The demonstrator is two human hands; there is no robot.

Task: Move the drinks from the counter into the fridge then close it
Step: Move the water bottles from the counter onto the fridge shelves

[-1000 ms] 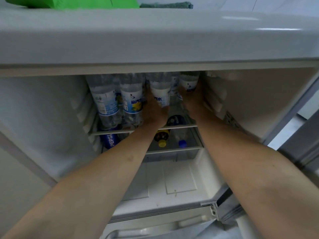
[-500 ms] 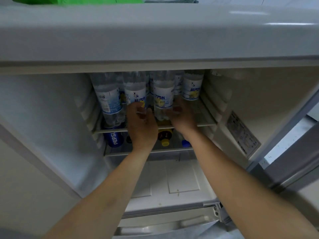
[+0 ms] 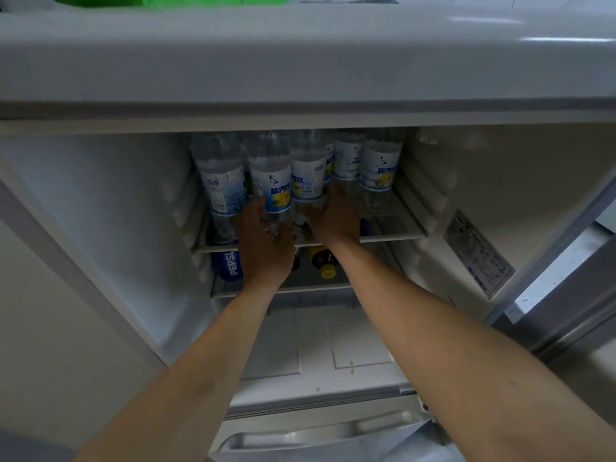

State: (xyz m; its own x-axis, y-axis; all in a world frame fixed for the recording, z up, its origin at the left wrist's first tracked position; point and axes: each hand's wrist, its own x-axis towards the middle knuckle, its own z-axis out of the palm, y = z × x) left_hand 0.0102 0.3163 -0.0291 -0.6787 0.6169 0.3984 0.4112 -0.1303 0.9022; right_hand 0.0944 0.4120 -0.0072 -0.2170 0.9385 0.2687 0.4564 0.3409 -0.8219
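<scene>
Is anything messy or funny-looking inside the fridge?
A little. Small yellowish crumbs lie scattered on the white cover under the shelves. On the lower shelf, a yellow-capped bottle lies on its side, while the water bottles above stand upright. Nothing looks spilled or broken.

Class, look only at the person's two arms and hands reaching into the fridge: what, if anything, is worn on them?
Nothing is worn that shows. Both forearms are bare up to the frame's edge, with no sleeves in view. The left hand and the right hand have no gloves, and no watch, bracelet or ring shows on the sides facing the camera. The fingertips are partly hidden among the bottles.
</scene>
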